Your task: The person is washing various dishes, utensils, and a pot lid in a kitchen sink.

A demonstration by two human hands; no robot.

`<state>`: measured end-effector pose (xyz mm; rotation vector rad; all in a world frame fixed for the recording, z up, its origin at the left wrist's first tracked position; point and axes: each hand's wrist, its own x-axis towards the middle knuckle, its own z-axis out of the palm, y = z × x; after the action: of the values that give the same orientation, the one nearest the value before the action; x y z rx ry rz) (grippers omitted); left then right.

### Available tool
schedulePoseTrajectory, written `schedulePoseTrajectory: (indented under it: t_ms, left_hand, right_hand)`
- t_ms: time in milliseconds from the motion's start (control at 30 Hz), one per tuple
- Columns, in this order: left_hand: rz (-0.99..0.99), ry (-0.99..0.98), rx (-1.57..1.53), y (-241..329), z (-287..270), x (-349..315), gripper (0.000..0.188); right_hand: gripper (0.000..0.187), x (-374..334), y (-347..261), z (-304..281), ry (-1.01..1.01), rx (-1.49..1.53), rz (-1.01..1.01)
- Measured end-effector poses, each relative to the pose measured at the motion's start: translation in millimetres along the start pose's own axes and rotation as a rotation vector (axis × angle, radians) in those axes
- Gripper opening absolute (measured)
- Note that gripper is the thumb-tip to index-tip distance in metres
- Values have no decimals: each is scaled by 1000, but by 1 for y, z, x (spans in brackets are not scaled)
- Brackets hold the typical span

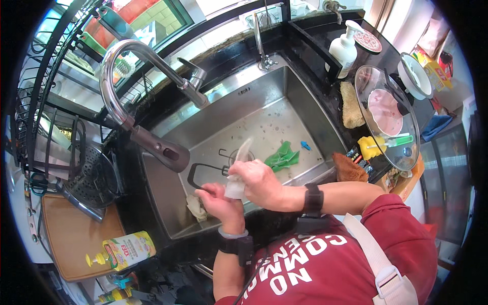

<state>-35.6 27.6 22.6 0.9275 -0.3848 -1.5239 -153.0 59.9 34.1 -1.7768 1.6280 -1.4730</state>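
Note:
Both of my hands are over the steel sink (264, 114). My left hand (223, 206) is closed around the end of a black curved loop (193, 175) with thin wire ends; its exact kind I cannot make out. Close beside it, my right hand (256, 180) grips a whitish, translucent strip of thin material (245, 150), which sticks up above the fist and shows again below it. A crumpled pale cloth (196, 207) lies in the sink next to my left hand. Farther right on the sink floor are a green cloth (282, 156) and a small blue piece (305, 146).
A chrome faucet (147, 46) with a dark spray head (162, 150) arches over the left side. On the right counter are a white pump bottle (343, 51), a tan sponge (352, 104), a brown cloth (349, 168) and a glass lid (362, 81). A cutting board (66, 229) lies left.

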Motion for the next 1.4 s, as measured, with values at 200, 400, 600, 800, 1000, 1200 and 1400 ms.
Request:
schedulePoseTrajectory:
  t_ms: [200, 400, 600, 800, 1000, 1200, 1400]
  left_hand:
    - [120, 47, 33, -9, 0, 2, 44]
    - [121, 94, 17, -6, 11, -1, 43]
    - [130, 27, 39, 1, 7, 4, 42]
    - [45, 151, -24, -6, 15, 5, 44]
    - [66, 102, -74, 12, 26, 17, 46]
    - [-143, 198, -205, 6, 22, 20, 30]
    - [-437, 219, -452, -2, -15, 36, 21]
  right_hand:
    - [21, 4, -17, 12, 106, 27, 73]
    - [30, 6, -8, 18, -4, -8, 24]
    - [30, -2, 10, 16, -147, -17, 53]
    - [25, -7, 10, 8, -90, 12, 170]
    - [32, -11, 5, 11, -165, 367, 594]
    - [62, -10, 4, 35, -39, 422, 395]
    - [28, 9, 27, 36, 46, 295, 142]
